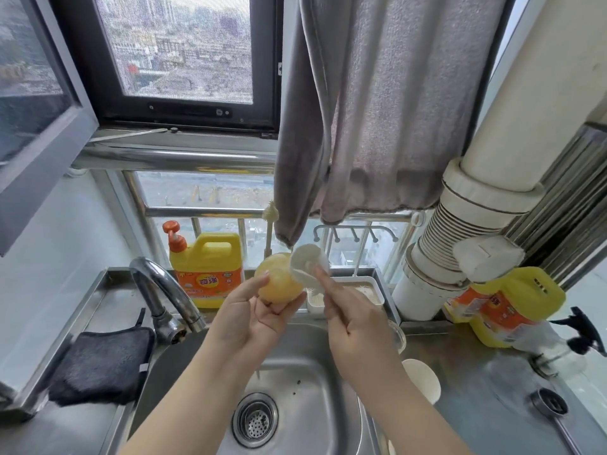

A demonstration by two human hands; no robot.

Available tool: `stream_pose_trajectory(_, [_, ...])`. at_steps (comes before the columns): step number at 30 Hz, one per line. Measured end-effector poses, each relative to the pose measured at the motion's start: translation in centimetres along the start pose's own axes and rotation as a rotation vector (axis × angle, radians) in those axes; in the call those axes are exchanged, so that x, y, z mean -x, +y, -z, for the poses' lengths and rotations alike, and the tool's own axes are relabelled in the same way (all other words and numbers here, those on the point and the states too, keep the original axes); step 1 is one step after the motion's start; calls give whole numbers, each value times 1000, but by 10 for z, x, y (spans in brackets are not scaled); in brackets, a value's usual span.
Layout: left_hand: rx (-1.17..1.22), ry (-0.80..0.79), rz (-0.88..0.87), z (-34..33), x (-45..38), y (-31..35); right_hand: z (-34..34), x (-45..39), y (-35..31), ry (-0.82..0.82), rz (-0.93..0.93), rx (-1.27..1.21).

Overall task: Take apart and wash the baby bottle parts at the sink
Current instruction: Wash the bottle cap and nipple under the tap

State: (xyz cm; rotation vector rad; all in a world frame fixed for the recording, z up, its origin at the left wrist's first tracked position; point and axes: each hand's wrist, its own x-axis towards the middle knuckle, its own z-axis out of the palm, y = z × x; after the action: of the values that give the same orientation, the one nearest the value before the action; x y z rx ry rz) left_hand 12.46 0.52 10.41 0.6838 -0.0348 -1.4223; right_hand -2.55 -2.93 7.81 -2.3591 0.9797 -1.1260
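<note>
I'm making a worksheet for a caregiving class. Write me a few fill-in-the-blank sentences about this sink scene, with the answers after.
1. The left hand holds a rounded bottle part whose colour is ____.
2. The right hand holds a white part above the ____.
3. The yellow detergent jug behind the faucet has a pump whose colour is ____.
4. Left of the sink lies a dark ____.

Answers: yellow; sink; orange; cloth

Both forearms reached up over the basin; the left hand (259,315) cupped, the right hand (353,318) pinched.
</note>
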Motion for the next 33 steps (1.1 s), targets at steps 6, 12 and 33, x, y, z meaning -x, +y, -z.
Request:
stream_pose_trajectory(6, [-224,15,143,8,5,4,2,12,4,-65,-33,-3])
stream_pose_trajectory(12, [-96,111,118,9,-7,2,-4,24,-1,-137,-35,-8])
stream_pose_trajectory(33, [-37,246,67,0,-8,-12,-11,34,2,-134,-43,78])
